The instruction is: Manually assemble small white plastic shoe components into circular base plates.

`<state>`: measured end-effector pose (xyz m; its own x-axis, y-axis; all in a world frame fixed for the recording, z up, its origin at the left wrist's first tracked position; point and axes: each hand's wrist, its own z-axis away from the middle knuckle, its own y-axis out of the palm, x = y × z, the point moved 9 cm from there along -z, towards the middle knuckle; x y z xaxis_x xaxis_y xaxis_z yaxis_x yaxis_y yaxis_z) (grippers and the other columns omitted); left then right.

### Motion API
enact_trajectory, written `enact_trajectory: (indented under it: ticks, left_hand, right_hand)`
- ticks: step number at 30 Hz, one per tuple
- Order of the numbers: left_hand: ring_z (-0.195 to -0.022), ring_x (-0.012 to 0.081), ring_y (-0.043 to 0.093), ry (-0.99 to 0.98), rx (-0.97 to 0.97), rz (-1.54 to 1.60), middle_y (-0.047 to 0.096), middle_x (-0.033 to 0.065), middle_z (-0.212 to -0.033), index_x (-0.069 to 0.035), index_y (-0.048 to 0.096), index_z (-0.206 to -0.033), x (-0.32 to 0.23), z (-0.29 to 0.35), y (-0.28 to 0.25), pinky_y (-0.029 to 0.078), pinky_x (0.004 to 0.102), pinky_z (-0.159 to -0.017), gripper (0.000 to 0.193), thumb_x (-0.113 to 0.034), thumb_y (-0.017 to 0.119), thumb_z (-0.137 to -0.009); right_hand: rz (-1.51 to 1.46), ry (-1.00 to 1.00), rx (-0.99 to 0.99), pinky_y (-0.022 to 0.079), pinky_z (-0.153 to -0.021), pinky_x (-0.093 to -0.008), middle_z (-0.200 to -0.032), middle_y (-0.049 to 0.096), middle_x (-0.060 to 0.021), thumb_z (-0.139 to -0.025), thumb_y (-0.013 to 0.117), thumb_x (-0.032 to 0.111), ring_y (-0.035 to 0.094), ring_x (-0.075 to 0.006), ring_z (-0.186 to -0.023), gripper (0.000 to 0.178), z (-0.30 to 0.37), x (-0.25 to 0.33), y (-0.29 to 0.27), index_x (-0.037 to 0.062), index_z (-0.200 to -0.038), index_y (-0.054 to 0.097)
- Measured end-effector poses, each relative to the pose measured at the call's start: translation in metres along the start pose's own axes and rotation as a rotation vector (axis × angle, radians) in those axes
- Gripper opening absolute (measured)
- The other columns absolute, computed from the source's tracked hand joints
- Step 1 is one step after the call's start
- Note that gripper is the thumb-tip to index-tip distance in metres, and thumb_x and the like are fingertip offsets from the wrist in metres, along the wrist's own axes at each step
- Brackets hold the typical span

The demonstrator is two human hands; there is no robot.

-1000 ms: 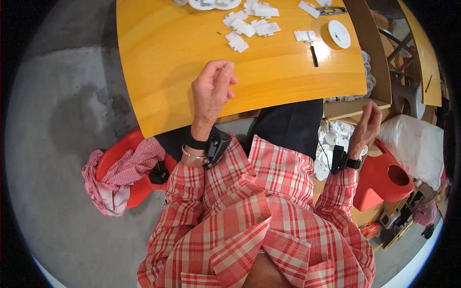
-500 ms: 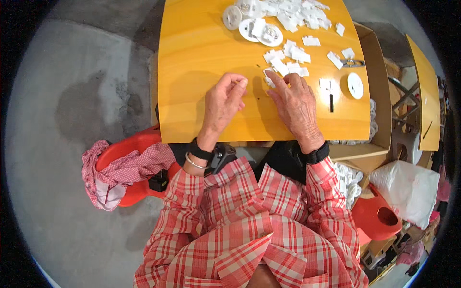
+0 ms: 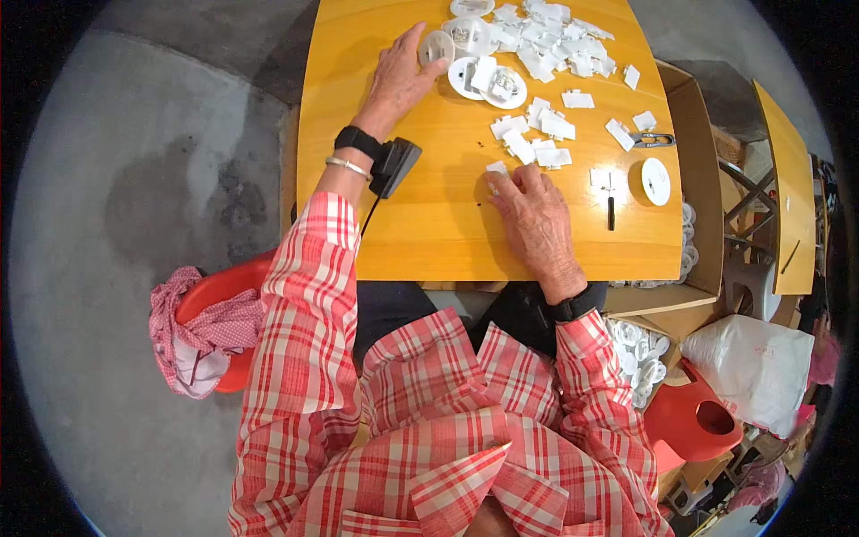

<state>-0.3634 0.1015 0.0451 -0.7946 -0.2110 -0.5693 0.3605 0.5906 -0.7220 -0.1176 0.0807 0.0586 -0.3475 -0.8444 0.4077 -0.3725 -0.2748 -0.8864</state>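
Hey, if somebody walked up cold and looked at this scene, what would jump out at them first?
Probably the bright yellow table strewn with small white plastic pieces, thickest at its far right. Next, the two hands at work: the left hand stretched out to a round white disc at the far edge, the right hand flat on the table with its fingertips on a small white piece. The red-checked shirt fills the foreground.

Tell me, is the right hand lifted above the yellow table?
No, the right hand lies flat on the yellow table, its fingers touching a small white piece.
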Motion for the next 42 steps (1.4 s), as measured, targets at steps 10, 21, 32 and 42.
enact_trajectory:
  ticks: [10,21,32,42]
  left_hand:
    - [-0.086,0.0256,0.063,-0.235,0.098,0.156,0.064,0.0160,-0.100,-0.001,0.053,-0.112,0.001,0.045,-0.009,0.050,0.0358,-0.078,0.050,-0.026,0.072,-0.073]
    - [-0.079,0.0169,0.063,-0.694,0.134,1.253,0.062,0.0113,-0.103,0.000,0.042,-0.120,-0.046,0.158,0.007,0.051,0.0251,-0.064,0.044,-0.009,0.064,-0.084]
    - [-0.082,0.0186,0.064,-0.556,-0.051,1.269,0.057,0.0131,-0.110,0.000,0.036,-0.127,-0.067,0.183,0.007,0.053,0.0259,-0.065,0.048,-0.003,0.060,-0.085]
    - [-0.084,0.0193,0.064,-0.500,-0.137,1.212,0.056,0.0143,-0.110,-0.001,0.034,-0.127,-0.070,0.184,0.003,0.054,0.0262,-0.065,0.048,-0.001,0.059,-0.085]
  right_hand:
    - [-0.043,-0.049,-0.001,0.046,-0.074,-0.0373,-0.091,0.050,-0.0091,-0.077,0.063,0.007,0.053,-0.0273,-0.086,0.027,0.006,0.007,0.000,0.0126,-0.103,0.059]
    - [-0.052,-0.110,-0.040,0.044,-0.079,-0.0387,-0.101,0.051,-0.0088,-0.070,0.056,0.001,0.053,-0.0289,-0.089,0.034,0.020,0.006,0.007,0.0126,-0.102,0.056]
    - [-0.262,-0.085,-0.115,0.045,-0.078,-0.0392,-0.109,0.055,-0.0078,-0.069,0.055,-0.007,0.055,-0.0298,-0.094,0.031,0.024,-0.008,-0.006,0.0101,-0.096,0.059]
    - [-0.038,0.178,-0.248,0.045,-0.069,-0.0381,-0.089,0.054,-0.0104,-0.071,0.075,0.028,0.056,-0.0294,-0.079,0.036,0.039,-0.018,-0.016,0.0045,-0.091,0.057]
